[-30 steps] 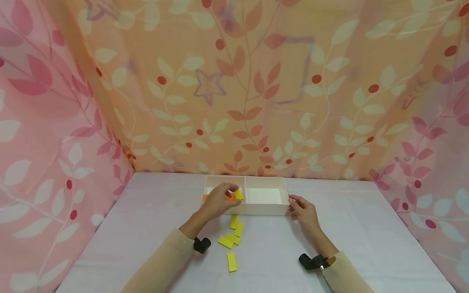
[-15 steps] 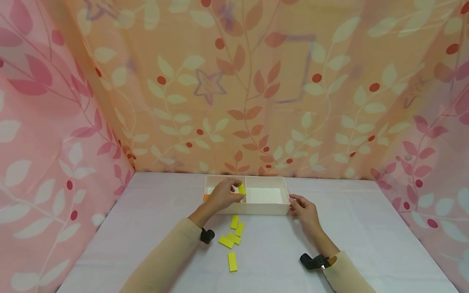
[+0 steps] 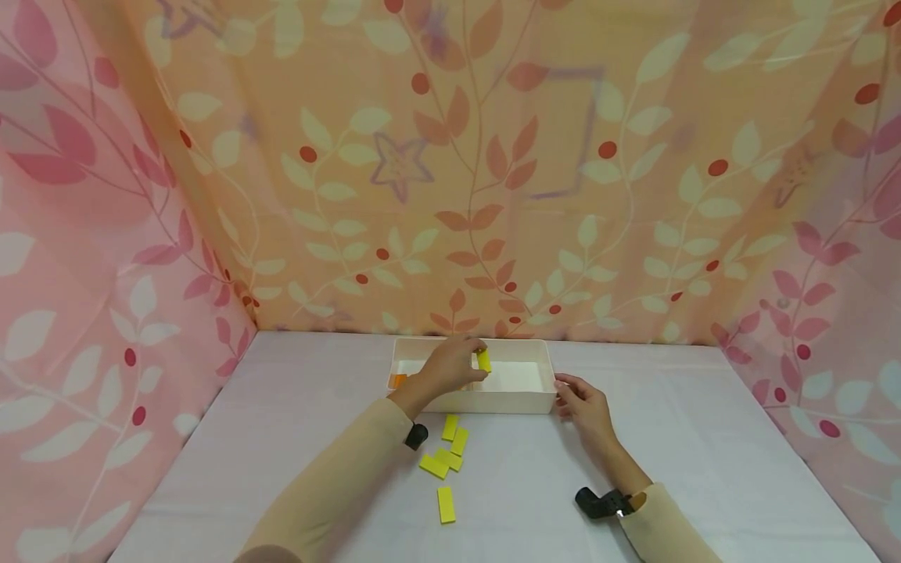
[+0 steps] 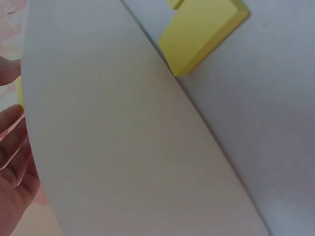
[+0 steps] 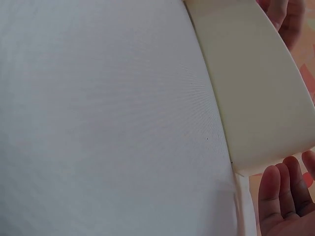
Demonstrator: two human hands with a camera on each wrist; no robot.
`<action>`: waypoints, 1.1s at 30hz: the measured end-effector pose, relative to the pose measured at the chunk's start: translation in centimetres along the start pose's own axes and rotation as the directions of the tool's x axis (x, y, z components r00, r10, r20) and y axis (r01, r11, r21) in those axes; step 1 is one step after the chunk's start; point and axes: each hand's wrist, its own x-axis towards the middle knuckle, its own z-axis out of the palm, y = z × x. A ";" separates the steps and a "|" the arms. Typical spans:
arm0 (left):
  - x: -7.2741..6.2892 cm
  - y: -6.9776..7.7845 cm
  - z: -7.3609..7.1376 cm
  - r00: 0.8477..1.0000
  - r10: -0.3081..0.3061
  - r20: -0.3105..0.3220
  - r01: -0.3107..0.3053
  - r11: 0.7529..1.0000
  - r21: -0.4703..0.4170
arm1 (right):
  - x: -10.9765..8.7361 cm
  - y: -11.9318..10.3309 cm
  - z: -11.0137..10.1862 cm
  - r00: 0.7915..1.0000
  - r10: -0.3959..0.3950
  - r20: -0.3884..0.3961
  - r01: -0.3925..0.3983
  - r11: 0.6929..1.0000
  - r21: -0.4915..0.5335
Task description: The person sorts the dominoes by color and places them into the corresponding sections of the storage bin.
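Note:
In the head view a white two-compartment box (image 3: pixel 521 402) stands at the back of the table. My left hand (image 3: pixel 450 366) is over its divider, pinching a yellow domino-like block (image 3: pixel 484 360) between thumb and fingertips at the near edge of the right compartment. An orange piece (image 3: pixel 399 380) shows in the left compartment; the hand hides the rest there. My right hand (image 3: pixel 584 405) touches the box's right end with its fingertips. From the right wrist, those fingers (image 5: pixel 270 184) look fairly straight against the end wall.
Several yellow blocks (image 3: pixel 446 505) lie on the white tablecloth in front of the box, some overlapping. A flowered curtain (image 3: pixel 479 156) closes off the back and both sides. Each wrist wears a black camera (image 3: pixel 598 503).
My left hand has moved right with the yellow block, from over the left compartment to the divider and just past it. The right hand stays at the box's end.

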 end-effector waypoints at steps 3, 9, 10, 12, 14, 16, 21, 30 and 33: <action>0.5 0.5 0.1 0.999 0.029 0.026 -0.032 0.993 0.113 | -0.1 -0.1 0.0 1.000 0.001 -0.001 -0.001 1.000 -0.007; 1.3 1.2 0.5 0.994 0.055 0.091 -0.074 0.974 0.215 | -0.1 -0.2 -0.2 1.000 -0.011 -0.003 0.011 1.000 -0.018; 1.5 1.2 0.6 0.994 0.053 0.100 -0.074 0.972 0.222 | -0.1 -0.1 -0.2 1.000 -0.016 0.003 0.016 1.000 -0.021; 1.8 1.3 0.8 0.992 0.050 0.120 -0.078 0.967 0.244 | 0.0 -0.1 -0.2 1.000 -0.015 0.007 0.015 1.000 -0.020; 2.0 1.3 1.0 0.989 0.051 0.142 -0.089 0.958 0.272 | 0.0 -0.1 -0.1 1.000 -0.005 0.007 0.005 1.000 -0.009; 2.2 1.4 1.1 0.985 0.061 0.160 -0.110 0.941 0.319 | 0.0 0.0 -0.1 1.000 0.001 0.006 -0.001 1.000 -0.003; 2.6 1.7 1.1 0.978 0.084 0.190 -0.160 0.887 0.433 | 0.1 -0.1 -0.1 1.000 0.004 0.001 -0.004 1.000 0.002; 2.7 2.0 1.9 0.965 0.009 0.263 -0.159 0.816 0.556 | 0.0 -0.1 0.0 1.000 0.015 0.003 -0.015 1.000 0.005; 2.8 2.1 2.0 0.964 -0.001 0.266 -0.155 0.811 0.564 | 0.0 -0.1 0.0 1.000 0.016 0.000 -0.016 1.000 -0.001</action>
